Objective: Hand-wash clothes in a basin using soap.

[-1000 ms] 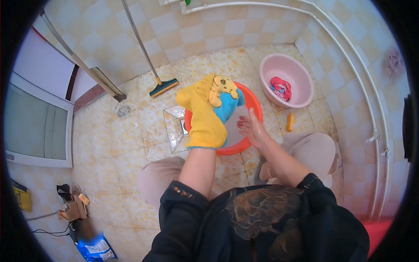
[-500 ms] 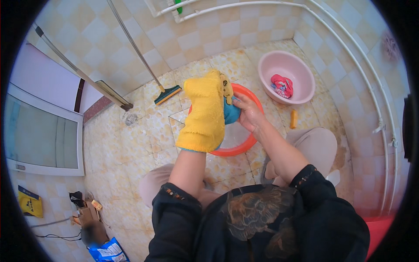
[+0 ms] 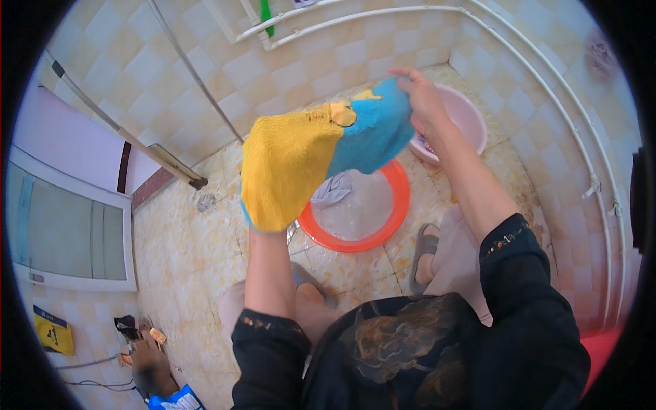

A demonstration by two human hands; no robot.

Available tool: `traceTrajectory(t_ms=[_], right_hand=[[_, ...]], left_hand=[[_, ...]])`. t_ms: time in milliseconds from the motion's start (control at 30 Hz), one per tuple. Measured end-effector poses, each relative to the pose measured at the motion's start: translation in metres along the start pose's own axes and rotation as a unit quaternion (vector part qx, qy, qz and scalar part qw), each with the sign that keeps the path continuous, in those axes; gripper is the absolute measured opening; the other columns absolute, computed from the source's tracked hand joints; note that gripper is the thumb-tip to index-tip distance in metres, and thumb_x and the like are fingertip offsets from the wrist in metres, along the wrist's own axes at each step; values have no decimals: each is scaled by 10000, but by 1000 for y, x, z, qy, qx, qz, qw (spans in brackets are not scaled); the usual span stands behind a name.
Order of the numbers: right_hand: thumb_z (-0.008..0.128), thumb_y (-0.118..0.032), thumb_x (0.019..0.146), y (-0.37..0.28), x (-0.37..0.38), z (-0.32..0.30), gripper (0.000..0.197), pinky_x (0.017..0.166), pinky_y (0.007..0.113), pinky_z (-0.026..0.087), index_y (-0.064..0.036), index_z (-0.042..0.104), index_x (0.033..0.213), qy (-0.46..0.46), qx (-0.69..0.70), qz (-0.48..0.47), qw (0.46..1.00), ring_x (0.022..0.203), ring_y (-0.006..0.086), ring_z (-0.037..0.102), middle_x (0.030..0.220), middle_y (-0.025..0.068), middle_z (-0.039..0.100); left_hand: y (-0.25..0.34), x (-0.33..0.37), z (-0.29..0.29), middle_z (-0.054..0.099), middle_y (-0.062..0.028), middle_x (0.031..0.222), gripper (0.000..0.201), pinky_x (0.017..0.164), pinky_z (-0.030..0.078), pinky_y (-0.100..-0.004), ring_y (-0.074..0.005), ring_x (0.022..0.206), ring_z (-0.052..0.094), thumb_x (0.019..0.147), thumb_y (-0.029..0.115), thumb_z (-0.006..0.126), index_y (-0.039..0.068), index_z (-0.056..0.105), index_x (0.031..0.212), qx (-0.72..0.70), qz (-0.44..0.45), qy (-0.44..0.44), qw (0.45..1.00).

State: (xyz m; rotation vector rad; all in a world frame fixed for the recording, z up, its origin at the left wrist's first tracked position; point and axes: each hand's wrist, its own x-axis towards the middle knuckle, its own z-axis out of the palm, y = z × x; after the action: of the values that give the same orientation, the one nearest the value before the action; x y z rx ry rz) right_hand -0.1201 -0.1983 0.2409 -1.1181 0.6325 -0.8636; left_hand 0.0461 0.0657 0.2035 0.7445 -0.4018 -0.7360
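A yellow-and-blue fuzzy cloth (image 3: pixel 290 160) with a cartoon patch is stretched between my hands above the orange basin (image 3: pixel 355 244). My left forearm (image 3: pixel 268 266) runs into the yellow end, whose lower edge is blue. The cloth covers that hand, so its fingers are hidden. At the blue end, my right hand (image 3: pixel 427 102) grips the edge, its fingers partly out of sight and one pointing left. Below, the basin holds cloudy water and a pale grey cloth (image 3: pixel 333 189).
Beyond my right hand stands a pink basin (image 3: pixel 471 113), partly covered by my arm. Long-handled poles (image 3: pixel 184 58) lean at the left wall, near a floor drain (image 3: pixel 205 201). White pipes (image 3: pixel 369 10) run along the walls. Bags and boxes (image 3: pixel 147 348) lie lower left.
My right hand has moved up and to the right, pulling the blue part out wide. The yellow part has shifted left. More of the orange basin and the grey cloth now shows.
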Motion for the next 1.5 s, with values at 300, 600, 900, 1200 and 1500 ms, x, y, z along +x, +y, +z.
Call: traceTrajectory(t_ms=[300, 600, 900, 1200, 1500], right_hand=[[475, -18, 865, 6, -4, 10, 292, 702, 283, 498, -38, 583, 1136, -67, -100, 37, 992, 813, 163, 592, 936, 83, 608], [458, -23, 852, 11, 23, -31, 309, 843, 309, 457, -34, 615, 1118, -15, -353, 25, 935, 918, 183, 585, 984, 109, 632], [564, -86, 782, 31, 14, -46, 340, 828, 383, 483, 3, 585, 1109, -115, -587, -115, 793, 978, 304, 593, 1049, 218, 608], [633, -226, 822, 35, 29, -56, 251, 781, 408, 490, 0, 648, 930, -97, -709, -204, 668, 919, 335, 602, 935, 196, 616], [656, -263, 828, -24, -74, 40, 262, 652, 348, 484, -37, 588, 942, -175, -408, -191, 875, 718, 271, 611, 812, 145, 632]], left_hand=[[-76, -4, -15, 516, -154, 1311, 651, 1018, 400, -412, -268, 1180, 515, 966, 525, 363, -7, 428, 1335, -255, -155, -13, 954], [-59, 42, -21, 588, -146, 1176, 330, 906, 475, -359, -258, 1069, 582, 886, -7, 500, -40, 500, 1214, 120, -150, 22, 981], [-26, 86, -35, 610, -106, 1054, 504, 785, 498, -385, -195, 967, 581, 835, 100, 644, 12, 456, 1293, 454, -142, 81, 876], [-28, 85, -9, 660, -205, 973, 301, 807, 502, -398, -328, 887, 642, 752, 99, 671, 21, 657, 1042, 834, 112, -67, 536], [-60, 100, -2, 514, -159, 1224, 447, 860, 488, -450, -285, 1067, 555, 845, 330, 631, 34, 531, 1165, 36, 74, 308, 948]])
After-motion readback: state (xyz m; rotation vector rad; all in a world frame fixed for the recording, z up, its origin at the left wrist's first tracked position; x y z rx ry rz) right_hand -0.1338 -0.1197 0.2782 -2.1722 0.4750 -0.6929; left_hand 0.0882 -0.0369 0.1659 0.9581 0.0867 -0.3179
